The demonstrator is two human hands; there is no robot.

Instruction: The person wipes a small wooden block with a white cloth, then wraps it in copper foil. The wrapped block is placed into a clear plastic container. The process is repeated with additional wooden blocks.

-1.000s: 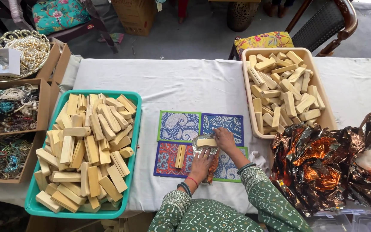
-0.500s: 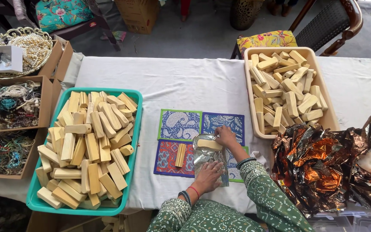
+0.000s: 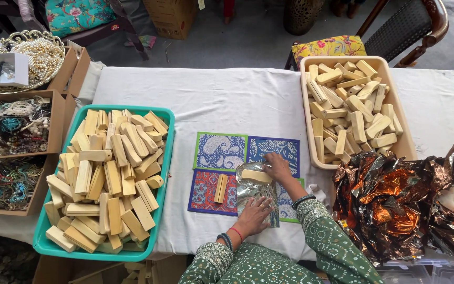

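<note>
Pressing our flat, open left hand (image 3: 255,215) on the foil sheet (image 3: 256,192) over the desk's printed mats (image 3: 220,151), we grip the pale bar (image 3: 257,176) right-handed (image 3: 278,166), best centred squarely before folding.

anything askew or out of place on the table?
Nothing is spilled or damaged. The one stray is a wooden block lying alone on the red mat, apart from the block that both hands are wrapping in the foil sheet. The copper foil heap is crumpled.
</note>
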